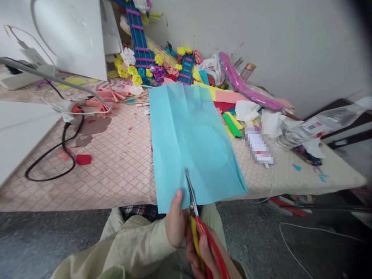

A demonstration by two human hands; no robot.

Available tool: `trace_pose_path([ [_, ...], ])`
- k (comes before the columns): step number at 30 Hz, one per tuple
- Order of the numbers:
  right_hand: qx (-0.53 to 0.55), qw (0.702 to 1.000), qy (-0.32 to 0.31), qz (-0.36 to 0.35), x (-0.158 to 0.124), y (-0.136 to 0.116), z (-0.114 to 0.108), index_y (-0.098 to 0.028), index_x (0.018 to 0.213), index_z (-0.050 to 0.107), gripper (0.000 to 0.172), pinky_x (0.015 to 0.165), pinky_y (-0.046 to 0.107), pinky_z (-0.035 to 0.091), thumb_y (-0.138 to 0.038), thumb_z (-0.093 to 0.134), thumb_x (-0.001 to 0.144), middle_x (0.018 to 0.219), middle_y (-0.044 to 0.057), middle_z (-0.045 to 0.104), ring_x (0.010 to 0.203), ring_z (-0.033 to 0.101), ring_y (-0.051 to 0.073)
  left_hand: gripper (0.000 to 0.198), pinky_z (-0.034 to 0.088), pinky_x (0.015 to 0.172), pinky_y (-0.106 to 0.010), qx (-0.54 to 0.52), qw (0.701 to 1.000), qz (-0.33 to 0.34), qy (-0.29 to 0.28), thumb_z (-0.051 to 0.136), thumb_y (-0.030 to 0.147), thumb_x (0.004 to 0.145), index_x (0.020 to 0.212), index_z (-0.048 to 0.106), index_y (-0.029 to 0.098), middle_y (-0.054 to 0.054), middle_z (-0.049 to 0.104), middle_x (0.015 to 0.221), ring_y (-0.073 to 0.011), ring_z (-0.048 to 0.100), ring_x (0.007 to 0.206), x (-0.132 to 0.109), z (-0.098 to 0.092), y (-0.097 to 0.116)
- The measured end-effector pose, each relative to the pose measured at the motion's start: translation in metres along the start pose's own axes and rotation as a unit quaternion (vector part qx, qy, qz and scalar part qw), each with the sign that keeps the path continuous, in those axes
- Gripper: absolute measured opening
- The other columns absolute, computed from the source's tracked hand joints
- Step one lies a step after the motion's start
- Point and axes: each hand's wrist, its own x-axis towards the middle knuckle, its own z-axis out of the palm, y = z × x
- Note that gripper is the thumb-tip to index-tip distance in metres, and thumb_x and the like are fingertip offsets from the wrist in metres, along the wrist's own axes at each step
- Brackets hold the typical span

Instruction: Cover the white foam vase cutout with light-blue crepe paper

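Observation:
A large sheet of light blue paper (197,135), creased lengthwise, lies over the table and juts past its front edge. My left hand (176,217) pinches the near edge of the sheet, thumb on top and fingers hidden beneath. In my right hand (203,252) are scissors (213,248) with red and yellow handles. Their blades point away from me and sit in the paper at its near edge, just right of my left thumb. A slit runs along the blades; how far they stand apart is hard to see.
Paper flowers (136,73) and a blue strip with purple bars (138,35) crowd the back of the table (124,170). A black cable (62,145) loops at left. On the right are a plastic bottle (319,124), a pink pouch (244,85) and a green roll (231,124).

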Motion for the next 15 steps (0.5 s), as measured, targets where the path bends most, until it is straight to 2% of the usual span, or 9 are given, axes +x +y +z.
trace_pose_path([
  [3,0.008,1.000,0.016,0.019,0.000,-0.003,0.002,-0.020,0.075,0.044,0.060,0.039,0.018,0.021,-0.078,0.040,0.060,0.052,-0.006,0.035,0.041,0.027,0.004,0.046,0.021,0.107,-0.039,-0.001,1.000,0.030,-0.002,0.062,0.048,0.063,0.095,0.064,0.015,-0.008,0.063,0.107,-0.0290,0.042,0.118,0.001,-0.001,-0.001],
  [6,0.014,0.999,0.024,0.031,0.000,-0.006,0.003,-0.020,0.073,0.043,0.060,0.039,0.017,0.020,-0.078,0.041,0.059,0.049,-0.006,0.035,0.040,0.026,0.003,0.047,0.021,0.107,-0.035,0.011,0.999,0.044,-0.029,0.062,0.048,0.065,0.096,0.064,0.013,-0.008,0.060,0.112,-0.0273,0.037,0.122,0.003,-0.004,-0.003],
  [10,0.032,0.999,0.011,0.032,0.001,-0.005,0.004,-0.019,0.072,0.042,0.060,0.037,0.016,0.017,-0.078,0.041,0.059,0.049,-0.007,0.034,0.038,0.025,0.002,0.047,0.019,0.108,-0.033,0.033,0.996,0.065,-0.049,0.062,0.048,0.065,0.094,0.065,0.012,-0.008,0.059,0.114,-0.0268,0.035,0.123,0.004,-0.007,-0.002],
  [15,0.041,0.999,-0.015,0.030,0.007,0.004,0.001,-0.019,0.081,0.042,0.066,0.035,0.015,0.019,-0.080,0.039,0.056,0.048,-0.008,0.036,0.035,0.025,0.002,0.048,0.019,0.108,-0.034,0.037,0.997,0.041,-0.063,0.063,0.051,0.063,0.093,0.066,0.013,-0.007,0.058,0.115,-0.0275,0.034,0.124,0.002,-0.006,0.000],
])
